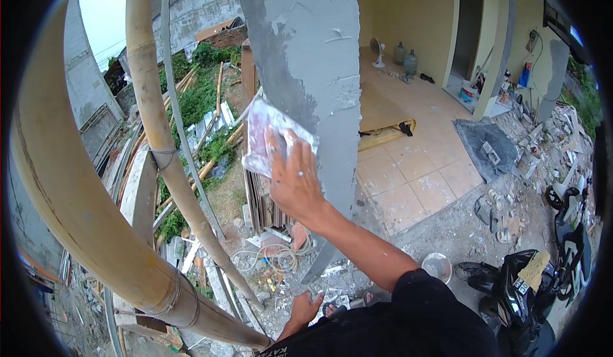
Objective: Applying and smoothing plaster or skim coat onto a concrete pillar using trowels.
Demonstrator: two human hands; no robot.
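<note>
My right hand [299, 177] is closed around a plastering float [262, 130], a flat, roughly square plate smeared with white and pinkish plaster. The float is up against the left edge of a grey plastered column [319, 44], whose surface is darker and damp-looking along that side. White specks of plaster dot the fingers. Low in the picture, my left hand [301, 311] hangs beside the foot of a bamboo pole [217, 309]. Its thumb stands apart from the fingers, and nothing shows in it.
Another bamboo pole [167, 143] and a thin metal pole [182, 117] rise on the left. Below lie a coiled hose [281, 258], rubble and a clear bucket [437, 267]. A motorcycle [520, 287] is parked at the right. Behind the column is a tiled room floor [424, 188].
</note>
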